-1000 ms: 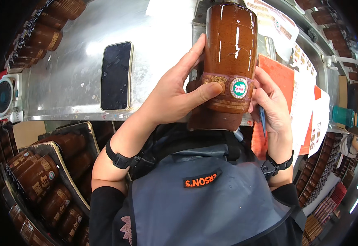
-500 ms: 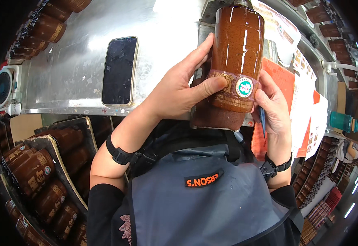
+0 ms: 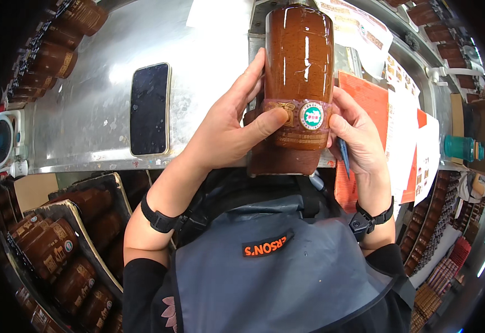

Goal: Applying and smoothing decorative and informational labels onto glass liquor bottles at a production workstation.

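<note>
A glossy brown bottle (image 3: 299, 55) lies tilted in front of me, its neck pointing away. Gold ornament and a round white-and-green sticker (image 3: 311, 116) show on a band near its base. My left hand (image 3: 231, 122) grips the bottle's left side, thumb pressed on the band beside the sticker. At the lower right side, my right hand (image 3: 359, 130) has its fingers and thumb closed against the bottle's edge. A slim blue pointed tool (image 3: 343, 158), its exact kind unclear, sticks down out of that hand. Beneath the bottle's base is a brown block-like support (image 3: 284, 161).
On the metal table (image 3: 92, 105) lies a dark-screened phone (image 3: 150, 109). Orange sheets (image 3: 359, 105) and printed papers (image 3: 403, 133) spread at right. Racks of brown bottles (image 3: 53, 250) stand lower left; more bottles (image 3: 59, 58) line the far left. A small fan (image 3: 1, 141) is at the left edge.
The whole view has shifted, so table, phone and papers appear farther left. Both hands keep nearly the same hold on the bottle.
</note>
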Demonstrator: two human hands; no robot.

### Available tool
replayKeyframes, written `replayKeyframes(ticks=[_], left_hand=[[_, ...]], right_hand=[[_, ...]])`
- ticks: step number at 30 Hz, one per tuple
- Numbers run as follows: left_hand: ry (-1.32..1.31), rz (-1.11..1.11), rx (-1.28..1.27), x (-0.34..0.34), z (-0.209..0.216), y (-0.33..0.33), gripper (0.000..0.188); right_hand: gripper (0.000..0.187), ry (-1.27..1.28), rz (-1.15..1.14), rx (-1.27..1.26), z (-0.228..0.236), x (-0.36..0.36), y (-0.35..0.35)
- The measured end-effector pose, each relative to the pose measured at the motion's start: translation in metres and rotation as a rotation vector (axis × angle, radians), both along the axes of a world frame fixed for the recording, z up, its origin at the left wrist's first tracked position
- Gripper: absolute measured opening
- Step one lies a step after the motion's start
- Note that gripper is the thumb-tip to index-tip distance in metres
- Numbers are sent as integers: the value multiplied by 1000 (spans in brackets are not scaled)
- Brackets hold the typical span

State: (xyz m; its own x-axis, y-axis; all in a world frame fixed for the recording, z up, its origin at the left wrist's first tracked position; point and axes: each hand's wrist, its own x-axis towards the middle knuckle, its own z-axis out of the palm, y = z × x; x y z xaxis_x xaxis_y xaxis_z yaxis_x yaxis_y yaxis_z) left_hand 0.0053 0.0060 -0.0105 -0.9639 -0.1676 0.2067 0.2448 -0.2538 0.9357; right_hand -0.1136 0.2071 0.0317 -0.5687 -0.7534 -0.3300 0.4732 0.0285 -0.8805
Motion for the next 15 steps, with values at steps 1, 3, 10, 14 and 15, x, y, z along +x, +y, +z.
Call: replayKeyframes(ticks=[1, 3, 10, 14, 15], left_hand=[[-6, 1, 5, 0, 0, 0, 87], [-2, 0, -19, 0, -3, 0, 87], [-78, -28, 41, 2, 7, 3, 89], [-113, -24, 80, 3, 9, 4, 89], [-92, -30, 60, 3, 7, 3, 87]], right_hand=[[63, -1, -11, -4, -1, 1, 0], [63, 0, -27, -13, -5, 1, 1], [62, 6, -15, 7, -8, -2, 1], [62, 2, -6, 12, -5, -2, -2], [62, -2, -5, 7, -5, -2, -2]])
